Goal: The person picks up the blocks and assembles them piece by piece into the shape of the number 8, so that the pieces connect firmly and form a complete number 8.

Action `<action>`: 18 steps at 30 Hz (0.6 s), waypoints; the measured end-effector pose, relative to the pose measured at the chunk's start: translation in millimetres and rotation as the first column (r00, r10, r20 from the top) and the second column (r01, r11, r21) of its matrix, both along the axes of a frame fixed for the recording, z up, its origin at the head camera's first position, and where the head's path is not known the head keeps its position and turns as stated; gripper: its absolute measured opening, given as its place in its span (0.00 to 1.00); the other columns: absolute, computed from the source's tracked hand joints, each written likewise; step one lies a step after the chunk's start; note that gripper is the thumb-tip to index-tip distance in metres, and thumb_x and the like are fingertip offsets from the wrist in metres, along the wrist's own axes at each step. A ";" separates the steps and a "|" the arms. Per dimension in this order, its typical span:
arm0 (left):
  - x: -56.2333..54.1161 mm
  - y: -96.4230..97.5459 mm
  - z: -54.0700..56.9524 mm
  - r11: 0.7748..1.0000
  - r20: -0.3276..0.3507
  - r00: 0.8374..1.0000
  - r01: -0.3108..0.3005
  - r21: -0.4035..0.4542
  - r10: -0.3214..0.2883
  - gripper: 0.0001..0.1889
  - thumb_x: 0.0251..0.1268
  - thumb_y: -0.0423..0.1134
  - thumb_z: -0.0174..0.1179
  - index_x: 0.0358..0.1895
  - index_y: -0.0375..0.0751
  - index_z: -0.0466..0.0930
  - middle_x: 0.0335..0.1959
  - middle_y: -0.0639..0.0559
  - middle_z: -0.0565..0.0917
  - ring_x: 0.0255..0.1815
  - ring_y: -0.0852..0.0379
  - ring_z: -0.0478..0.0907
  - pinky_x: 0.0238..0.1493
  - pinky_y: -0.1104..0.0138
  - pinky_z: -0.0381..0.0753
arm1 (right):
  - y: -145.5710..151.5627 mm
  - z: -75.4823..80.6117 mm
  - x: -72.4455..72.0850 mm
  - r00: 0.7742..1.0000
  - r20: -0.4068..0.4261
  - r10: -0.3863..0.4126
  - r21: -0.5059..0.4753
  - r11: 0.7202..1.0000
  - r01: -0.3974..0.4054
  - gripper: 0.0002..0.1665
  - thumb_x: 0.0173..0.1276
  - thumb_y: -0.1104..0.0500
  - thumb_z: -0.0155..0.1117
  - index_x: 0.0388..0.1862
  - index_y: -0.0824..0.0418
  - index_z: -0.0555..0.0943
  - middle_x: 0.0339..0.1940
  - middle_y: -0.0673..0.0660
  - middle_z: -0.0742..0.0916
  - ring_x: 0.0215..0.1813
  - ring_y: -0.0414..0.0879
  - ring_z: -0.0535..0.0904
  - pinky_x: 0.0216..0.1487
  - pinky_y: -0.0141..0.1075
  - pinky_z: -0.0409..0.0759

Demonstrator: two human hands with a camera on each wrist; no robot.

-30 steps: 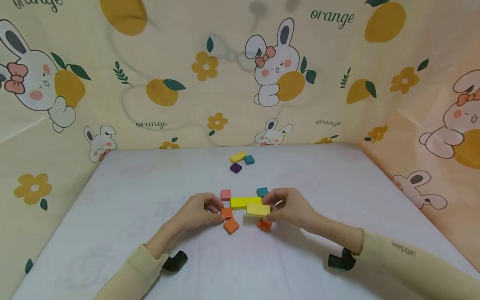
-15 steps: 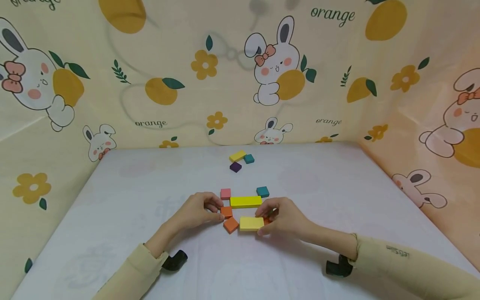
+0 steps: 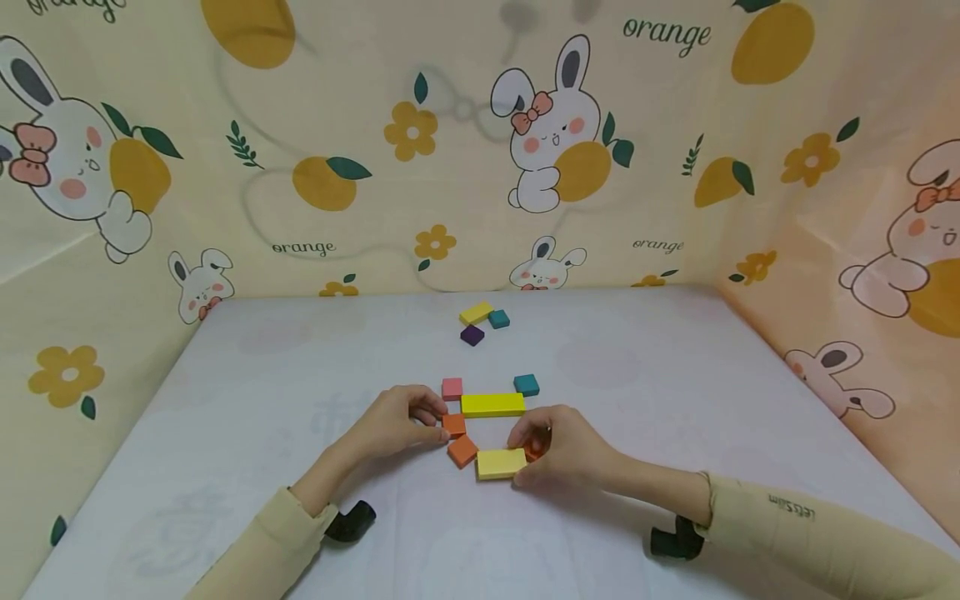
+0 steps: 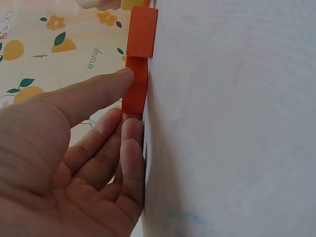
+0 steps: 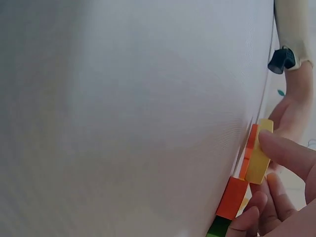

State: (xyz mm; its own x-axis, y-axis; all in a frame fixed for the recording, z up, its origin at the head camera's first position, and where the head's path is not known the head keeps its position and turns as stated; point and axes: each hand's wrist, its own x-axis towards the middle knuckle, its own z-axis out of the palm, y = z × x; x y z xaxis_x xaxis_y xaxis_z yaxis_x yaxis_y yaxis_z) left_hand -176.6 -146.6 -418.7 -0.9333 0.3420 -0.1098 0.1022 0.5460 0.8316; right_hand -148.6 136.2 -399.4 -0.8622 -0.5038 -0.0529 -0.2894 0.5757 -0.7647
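Note:
In the head view my right hand (image 3: 567, 450) pinches a pale yellow block (image 3: 500, 465) by its right end, thumb in front and fingers behind. The block is held low at the front of a group of blocks. My left hand (image 3: 397, 421) has thumb and fingers on an orange block (image 4: 134, 86) at the group's left side. A second orange block (image 3: 462, 452) lies turned at a corner in front of it. Another orange block (image 5: 232, 197) is beside the right fingers, mostly hidden in the head view. A long bright yellow block (image 3: 492, 406) lies behind, between the hands.
Behind the left fingers lies a pink block (image 3: 452, 388); a teal block (image 3: 527, 384) lies at the back right of the group. Farther back are a yellow block (image 3: 476, 313), a small teal block (image 3: 498, 319) and a purple block (image 3: 472, 335). Patterned cloth (image 3: 465, 183) walls the white table.
My right hand has brought the pale yellow block down and toward the front, from over the long yellow block to the group's front. The left hand stays in place.

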 end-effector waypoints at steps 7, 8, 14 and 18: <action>1.0 0.4 0.6 1.000 -0.006 1.000 0.002 -0.012 -0.002 0.16 0.53 0.40 0.76 0.44 0.45 0.82 0.37 0.55 0.82 0.38 0.55 0.77 0.45 0.64 0.79 | -1.2 -3.4 1.2 1.000 -0.024 0.018 0.021 1.000 -0.017 0.20 0.46 0.58 0.85 0.37 0.50 0.84 0.30 0.48 0.81 0.36 0.47 0.73 0.32 0.35 0.73; 1.4 0.7 1.1 1.000 -0.004 1.000 0.000 -0.013 0.000 0.16 0.53 0.40 0.76 0.44 0.45 0.82 0.37 0.55 0.82 0.38 0.55 0.77 0.45 0.64 0.79 | -1.5 -3.2 1.7 0.999 -0.025 0.019 0.022 1.000 -0.019 0.20 0.46 0.58 0.85 0.37 0.50 0.84 0.30 0.48 0.81 0.36 0.47 0.73 0.32 0.35 0.73; 1.6 1.6 1.2 1.000 0.001 1.000 -0.010 -0.021 0.010 0.16 0.53 0.40 0.76 0.44 0.47 0.82 0.37 0.55 0.82 0.39 0.55 0.77 0.45 0.64 0.79 | -3.7 -1.8 2.9 0.998 -0.058 0.031 0.026 0.999 -0.029 0.20 0.46 0.59 0.84 0.38 0.50 0.84 0.32 0.48 0.82 0.37 0.46 0.73 0.34 0.36 0.72; 1.4 1.8 0.5 1.000 0.000 1.000 -0.008 -0.016 0.008 0.16 0.52 0.40 0.76 0.44 0.47 0.82 0.36 0.55 0.82 0.39 0.55 0.77 0.45 0.64 0.79 | -3.3 -1.3 3.0 0.997 -0.072 0.032 0.045 0.999 -0.029 0.19 0.47 0.59 0.84 0.37 0.50 0.84 0.33 0.46 0.82 0.38 0.45 0.73 0.34 0.36 0.73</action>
State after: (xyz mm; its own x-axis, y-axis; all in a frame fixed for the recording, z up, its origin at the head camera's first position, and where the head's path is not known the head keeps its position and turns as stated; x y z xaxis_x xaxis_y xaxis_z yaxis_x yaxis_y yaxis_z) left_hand -175.3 -144.8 -418.2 -0.9361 0.3325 -0.1152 0.0977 0.5602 0.8226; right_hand -145.6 132.9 -400.8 -0.8487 -0.5287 -0.0131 -0.3615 0.5981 -0.7153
